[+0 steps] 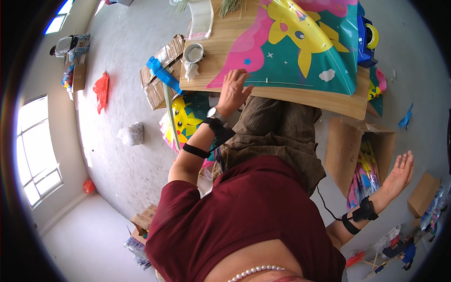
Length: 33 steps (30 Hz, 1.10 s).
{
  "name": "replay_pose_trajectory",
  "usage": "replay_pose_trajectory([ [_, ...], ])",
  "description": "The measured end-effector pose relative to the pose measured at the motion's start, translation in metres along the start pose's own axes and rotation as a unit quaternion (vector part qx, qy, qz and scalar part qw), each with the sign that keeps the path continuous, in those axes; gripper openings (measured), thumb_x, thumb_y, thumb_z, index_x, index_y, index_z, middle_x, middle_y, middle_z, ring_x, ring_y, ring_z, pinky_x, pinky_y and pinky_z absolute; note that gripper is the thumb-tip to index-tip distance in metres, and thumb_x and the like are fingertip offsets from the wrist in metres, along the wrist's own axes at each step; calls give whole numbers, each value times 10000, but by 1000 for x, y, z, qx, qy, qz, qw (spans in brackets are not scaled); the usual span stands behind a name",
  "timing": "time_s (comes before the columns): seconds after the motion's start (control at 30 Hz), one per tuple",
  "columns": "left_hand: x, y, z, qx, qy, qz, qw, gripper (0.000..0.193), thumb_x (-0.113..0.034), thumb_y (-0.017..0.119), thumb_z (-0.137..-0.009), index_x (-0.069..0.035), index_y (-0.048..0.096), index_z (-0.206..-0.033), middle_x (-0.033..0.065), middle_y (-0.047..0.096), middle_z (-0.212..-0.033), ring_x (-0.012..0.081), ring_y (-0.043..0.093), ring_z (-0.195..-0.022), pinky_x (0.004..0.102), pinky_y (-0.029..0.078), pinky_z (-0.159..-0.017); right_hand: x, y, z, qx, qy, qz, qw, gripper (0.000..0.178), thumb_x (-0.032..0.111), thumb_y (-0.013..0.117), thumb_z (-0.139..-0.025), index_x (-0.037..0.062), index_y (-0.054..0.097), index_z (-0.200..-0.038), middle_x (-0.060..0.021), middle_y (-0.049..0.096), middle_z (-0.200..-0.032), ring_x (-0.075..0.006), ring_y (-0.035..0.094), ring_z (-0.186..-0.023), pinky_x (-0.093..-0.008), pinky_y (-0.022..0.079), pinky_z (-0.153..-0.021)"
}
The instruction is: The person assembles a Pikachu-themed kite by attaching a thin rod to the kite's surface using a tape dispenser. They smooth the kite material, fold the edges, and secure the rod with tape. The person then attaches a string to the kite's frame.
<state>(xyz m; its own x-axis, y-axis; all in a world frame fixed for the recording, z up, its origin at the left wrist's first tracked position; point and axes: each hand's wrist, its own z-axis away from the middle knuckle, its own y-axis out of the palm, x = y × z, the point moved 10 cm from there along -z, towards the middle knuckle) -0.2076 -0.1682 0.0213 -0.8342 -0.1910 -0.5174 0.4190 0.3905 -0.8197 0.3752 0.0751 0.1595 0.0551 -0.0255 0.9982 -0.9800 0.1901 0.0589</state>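
Note:
A colourful kite sheet (282, 63) in teal, pink and yellow lies across the wooden table (218, 33). A thin pale rod (286, 84) runs along its near edge. My left hand (233, 92) rests at the sheet's near left corner, fingers apart and slightly bent, gripping nothing that I can see. Out to the right of the table, my right hand (399, 175) is held in the air with its fingers stretched out and nothing in it. Below that hand stands an open cardboard box (345, 155) with several folded kites (367, 171) inside.
On the table's left stand a tape roll (194, 53), crumpled white paper (191, 71) and a clear plastic bag (201, 19). A blue tape dispenser (365, 44) sits at its right edge. Flattened cardboard (152, 80) and a red bag (101, 91) lie to the left.

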Motion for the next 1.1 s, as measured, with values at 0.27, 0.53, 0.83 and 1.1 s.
replay_pose_trajectory([
  [0.27, -29, 40, -15, -28, 10, 51, 998, 529, -173, 791, -800, -55, 572, -1268, 166, 529, -1376, 375, 468, -1330, 493, 359, -1132, 4, 3, 2, 9, 1, 3, 1000, 300, 187, 624, -1018, -14, 627, -1240, -126, 630, -1312, -193, 578, -1154, -382, 443, -1026],
  [0.53, -9, 46, -12, -30, -29, 75, 996, 479, -139, 799, -788, -50, 591, -1210, 161, 532, -1380, 377, 471, -1327, 474, 393, -1114, -2, -2, -1, 4, 1, 2, 1000, 304, 185, 611, -1025, -16, 624, -1253, -130, 628, -1316, -195, 579, -1152, -393, 437, -1032],
  [0.83, -11, 42, -13, -51, -31, 83, 995, 361, -127, 800, -783, -50, 605, -1077, 163, 548, -1332, 391, 490, -1278, 473, 419, -1074, -1, 6, -1, 11, 0, -3, 1000, 297, 171, 606, -1022, -18, 623, -1250, -135, 625, -1320, -201, 575, -1154, -390, 443, -1024],
  [1.1, -12, 47, -14, -61, -31, 88, 994, 323, -122, 800, -782, -53, 614, -1038, 176, 547, -1322, 402, 488, -1273, 474, 419, -1068, -3, 2, -3, 10, 3, -6, 1000, 276, 166, 613, -1019, -13, 631, -1228, -128, 631, -1309, -199, 575, -1153, -387, 449, -1021],
])
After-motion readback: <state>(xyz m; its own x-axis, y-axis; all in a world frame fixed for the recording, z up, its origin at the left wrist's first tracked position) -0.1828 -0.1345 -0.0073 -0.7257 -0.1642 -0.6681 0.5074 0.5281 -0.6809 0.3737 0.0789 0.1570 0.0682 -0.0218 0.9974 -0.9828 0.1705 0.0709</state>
